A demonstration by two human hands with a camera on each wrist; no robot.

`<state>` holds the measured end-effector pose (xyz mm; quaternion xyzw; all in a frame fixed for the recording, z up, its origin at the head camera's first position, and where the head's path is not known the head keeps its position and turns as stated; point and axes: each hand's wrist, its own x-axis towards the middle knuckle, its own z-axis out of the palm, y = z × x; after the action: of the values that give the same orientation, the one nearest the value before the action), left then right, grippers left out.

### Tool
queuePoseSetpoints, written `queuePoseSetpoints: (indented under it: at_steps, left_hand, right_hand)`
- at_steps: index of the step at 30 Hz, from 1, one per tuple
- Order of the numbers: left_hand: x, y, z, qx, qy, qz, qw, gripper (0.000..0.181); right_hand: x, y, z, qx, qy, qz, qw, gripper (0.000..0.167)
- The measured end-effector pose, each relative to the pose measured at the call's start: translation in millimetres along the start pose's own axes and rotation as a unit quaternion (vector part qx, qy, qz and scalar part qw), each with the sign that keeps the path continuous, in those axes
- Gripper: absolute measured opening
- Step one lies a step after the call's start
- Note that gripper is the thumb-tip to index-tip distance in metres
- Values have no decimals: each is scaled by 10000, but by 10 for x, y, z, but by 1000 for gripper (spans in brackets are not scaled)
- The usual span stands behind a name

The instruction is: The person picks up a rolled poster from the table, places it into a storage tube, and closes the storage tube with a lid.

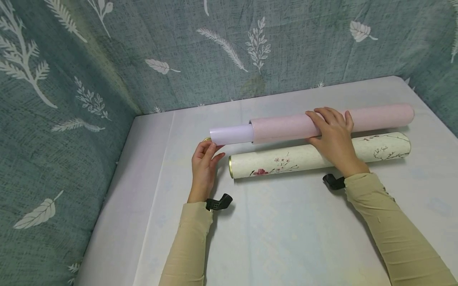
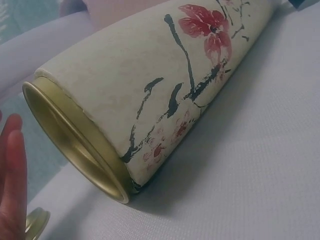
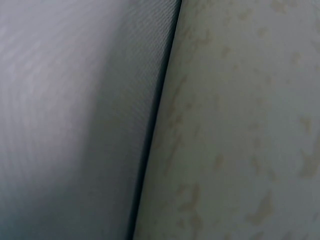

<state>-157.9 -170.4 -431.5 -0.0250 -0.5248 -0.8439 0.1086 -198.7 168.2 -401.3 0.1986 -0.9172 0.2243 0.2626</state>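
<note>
A smooth lilac roll sticks out of the left end of a long pink tube. At the roll's outer end, my left hand pinches its lower edge between thumb and fingers. A gold rim shows just behind that end, partly hidden. My right hand grips the pink tube around its middle, fingers over the top and thumb on the near side. In front lies a cream cardboard tube with painted red blossoms. Its gold end faces left, close to the left fingers.
Both tubes rest on a white-covered table. A teal curtain with white leaf prints hangs behind and to the left. The right wrist view holds only the cream tube's speckled side and the cloth beside it.
</note>
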Motion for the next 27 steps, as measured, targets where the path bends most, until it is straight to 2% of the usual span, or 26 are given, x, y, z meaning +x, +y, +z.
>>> queuePoseSetpoints:
  at_steps: [12, 20, 27]
  left_hand:
    - [-2, -19, 3, 213, -156, 21, 9996, 13]
    - [-3, -34, 21, 361, -151, 19, 9992, 11]
    - [-9, -51, 25, 623, -200, 14, 9979, 15]
  right_hand:
    - [-2, 13, 8, -26, 21, -34, 10000, 68]
    - [-10, 10, 12, -10, 71, -58, 10000, 68]
    - [-11, 17, 16, -31, 91, -75, 9999, 69]
